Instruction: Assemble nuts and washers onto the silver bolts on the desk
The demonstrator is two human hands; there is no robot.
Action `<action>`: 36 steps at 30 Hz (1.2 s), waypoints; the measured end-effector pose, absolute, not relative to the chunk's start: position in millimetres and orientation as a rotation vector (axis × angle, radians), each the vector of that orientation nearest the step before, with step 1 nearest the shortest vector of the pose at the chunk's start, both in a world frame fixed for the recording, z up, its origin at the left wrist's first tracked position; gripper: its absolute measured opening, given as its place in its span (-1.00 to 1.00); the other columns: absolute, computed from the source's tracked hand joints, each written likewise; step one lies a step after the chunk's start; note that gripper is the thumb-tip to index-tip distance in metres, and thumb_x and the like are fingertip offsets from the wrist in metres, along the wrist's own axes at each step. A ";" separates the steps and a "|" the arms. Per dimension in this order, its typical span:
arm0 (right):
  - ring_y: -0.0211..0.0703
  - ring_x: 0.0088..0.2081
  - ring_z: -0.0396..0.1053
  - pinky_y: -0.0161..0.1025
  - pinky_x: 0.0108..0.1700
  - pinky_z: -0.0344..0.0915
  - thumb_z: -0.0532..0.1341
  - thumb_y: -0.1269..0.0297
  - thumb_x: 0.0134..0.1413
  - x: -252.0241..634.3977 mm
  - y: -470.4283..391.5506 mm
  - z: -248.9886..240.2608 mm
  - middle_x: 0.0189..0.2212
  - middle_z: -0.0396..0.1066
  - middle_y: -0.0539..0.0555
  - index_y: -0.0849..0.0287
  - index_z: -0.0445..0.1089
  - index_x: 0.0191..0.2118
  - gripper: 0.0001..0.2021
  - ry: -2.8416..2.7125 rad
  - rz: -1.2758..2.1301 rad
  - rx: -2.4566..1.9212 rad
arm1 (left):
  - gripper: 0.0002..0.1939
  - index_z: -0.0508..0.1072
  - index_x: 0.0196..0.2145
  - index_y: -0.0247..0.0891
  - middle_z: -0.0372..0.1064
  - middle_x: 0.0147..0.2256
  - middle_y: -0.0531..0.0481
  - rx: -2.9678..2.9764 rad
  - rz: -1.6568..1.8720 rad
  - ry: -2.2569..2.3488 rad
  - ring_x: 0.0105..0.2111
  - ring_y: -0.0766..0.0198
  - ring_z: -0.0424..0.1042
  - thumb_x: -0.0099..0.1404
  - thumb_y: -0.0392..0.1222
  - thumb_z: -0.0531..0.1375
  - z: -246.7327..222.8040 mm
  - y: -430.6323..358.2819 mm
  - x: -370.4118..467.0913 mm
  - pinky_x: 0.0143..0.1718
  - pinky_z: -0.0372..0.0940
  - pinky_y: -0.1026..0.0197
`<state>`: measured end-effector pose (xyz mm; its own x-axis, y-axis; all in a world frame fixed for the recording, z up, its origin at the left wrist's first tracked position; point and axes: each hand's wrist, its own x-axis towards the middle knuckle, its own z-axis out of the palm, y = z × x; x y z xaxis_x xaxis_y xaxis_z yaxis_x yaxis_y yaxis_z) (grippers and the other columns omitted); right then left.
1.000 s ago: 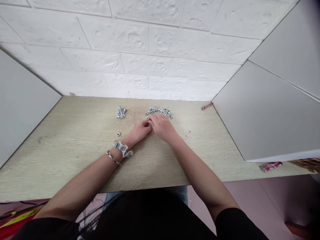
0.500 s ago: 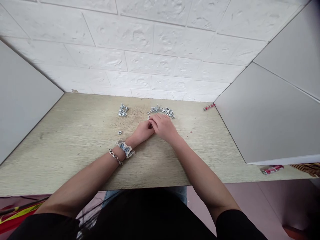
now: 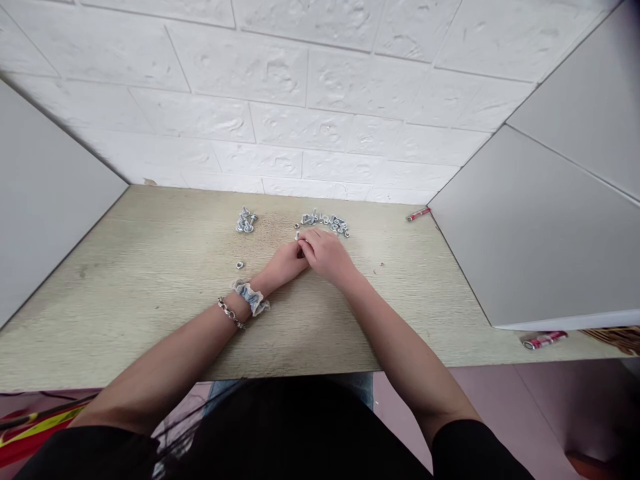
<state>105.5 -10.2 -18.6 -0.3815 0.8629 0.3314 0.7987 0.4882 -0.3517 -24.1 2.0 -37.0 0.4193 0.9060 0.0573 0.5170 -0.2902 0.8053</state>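
My left hand (image 3: 286, 264) and my right hand (image 3: 326, 255) meet over the middle of the tabletop, fingertips together. Both are closed, with the fingers bent inward. The tip of a metal bolt (image 3: 297, 236) pokes out beside the fingertips; the rest of it is hidden by the hands. Just beyond my right hand lies a loose spread of bolts and nuts (image 3: 336, 223). A small heap of bolts (image 3: 246, 221) sits to the left, farther back. One single nut (image 3: 240, 265) rests left of my left hand.
A white brick-patterned wall (image 3: 280, 127) closes off the back of the wooden tabletop (image 3: 160, 293). Grey panels stand at the left (image 3: 45, 200) and right (image 3: 545, 233). One red battery (image 3: 418, 214) lies by the right panel, another red battery (image 3: 545, 340) near the front right edge.
The fingers have shifted very slightly against each other, and the bolt tip shows a little more. Nothing else on the tabletop has visibly moved.
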 end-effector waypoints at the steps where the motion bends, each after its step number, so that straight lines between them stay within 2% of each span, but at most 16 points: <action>1: -0.13 -0.16 0.26 -0.22 -0.07 0.08 -0.05 0.35 0.22 105.6 -9.8 -18.8 -0.24 0.36 0.12 0.23 0.30 -0.22 -0.80 -2.270 0.186 -1.371 | -0.89 0.30 -0.53 -0.34 0.35 -0.50 -0.01 1.950 0.679 1.207 -0.43 0.22 0.30 0.03 -0.23 0.07 -36.9 2.0 -24.1 -0.46 0.12 0.26; 16: -0.12 -0.22 0.27 -0.21 -0.14 0.12 -0.08 0.36 0.21 104.7 -10.0 -19.1 -0.27 0.35 0.13 0.21 0.30 -0.22 -0.78 -2.301 0.166 -1.410 | -0.88 0.34 -0.49 -0.34 0.38 -0.47 -0.04 1.986 0.657 1.215 -0.41 0.19 0.35 0.04 -0.23 0.08 -38.4 2.3 -24.0 -0.46 0.15 0.26; 26: -0.08 -0.20 0.27 -0.18 -0.16 0.11 -0.09 0.39 0.20 101.0 -13.0 -19.0 -0.26 0.34 0.13 0.20 0.28 -0.21 -0.78 -2.322 0.161 -1.490 | -0.87 0.36 -0.45 -0.34 0.41 -0.38 -0.10 2.037 0.618 1.242 -0.36 0.15 0.36 0.05 -0.30 0.04 -35.1 1.0 -24.9 -0.35 0.21 0.22; 36: -0.08 -0.23 0.27 -0.17 -0.18 0.12 -0.08 0.39 0.20 98.8 -14.7 -18.5 -0.26 0.34 0.14 0.20 0.28 -0.22 -0.78 -2.325 0.122 -1.521 | -0.83 0.38 -0.42 -0.34 0.41 -0.35 -0.12 2.046 0.580 1.283 -0.32 0.13 0.37 0.05 -0.30 0.01 -34.0 0.7 -24.7 -0.32 0.23 0.20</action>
